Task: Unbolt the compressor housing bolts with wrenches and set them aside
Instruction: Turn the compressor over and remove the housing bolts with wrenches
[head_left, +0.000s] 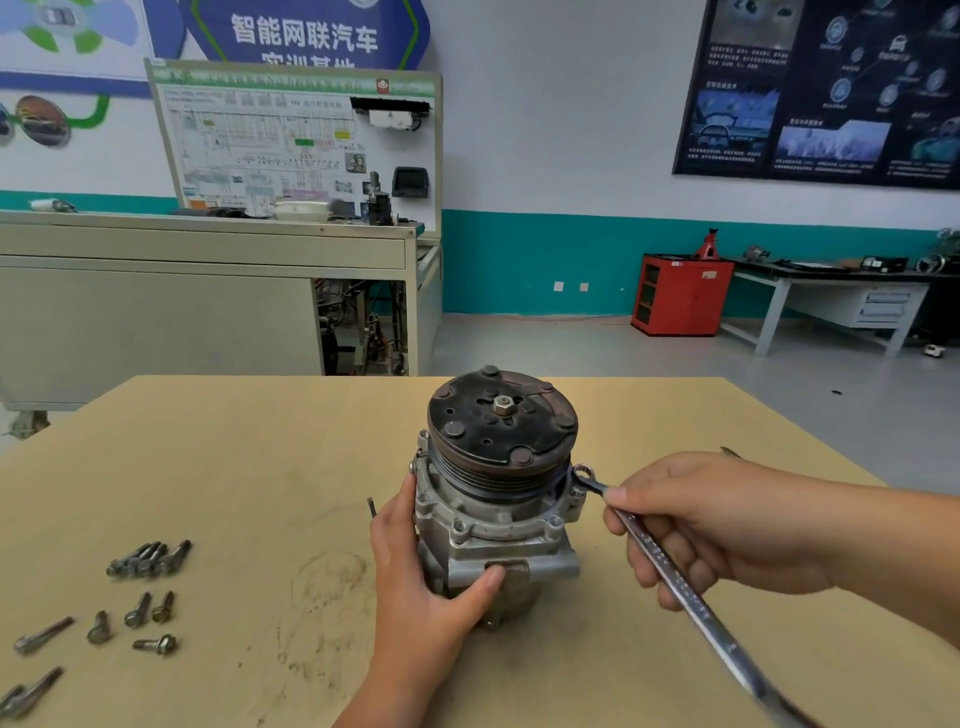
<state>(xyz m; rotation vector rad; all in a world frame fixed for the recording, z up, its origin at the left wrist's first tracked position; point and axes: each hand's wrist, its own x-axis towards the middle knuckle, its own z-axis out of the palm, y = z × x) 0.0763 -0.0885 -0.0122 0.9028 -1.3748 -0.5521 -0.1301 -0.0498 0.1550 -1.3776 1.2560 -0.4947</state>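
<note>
- The grey cast-metal compressor (498, 519) stands upright on the tan, scuffed wooden tabletop (260, 441). It has a rough, ribbed body, a grooved pulley and a dark round clutch plate on top with a hex nut at the centre.
- The left hand (426, 587) clasps the compressor's left side, with the thumb pressed on its front face.
- The right hand (717, 530), to the compressor's right, grasps a long, shiny steel combination wrench (670, 571). The wrench's ring end is at the compressor's right flange; I can't tell whether it sits on a bolt head.
- Well left of the compressor, a tight bunch of dull steel bolts (150, 558) lies on the tabletop, with more loose bolts (137, 610) scattered nearer the front edge.
- Far behind the compressor are a beige training bench (208, 291) and a red metal cabinet (680, 296).
</note>
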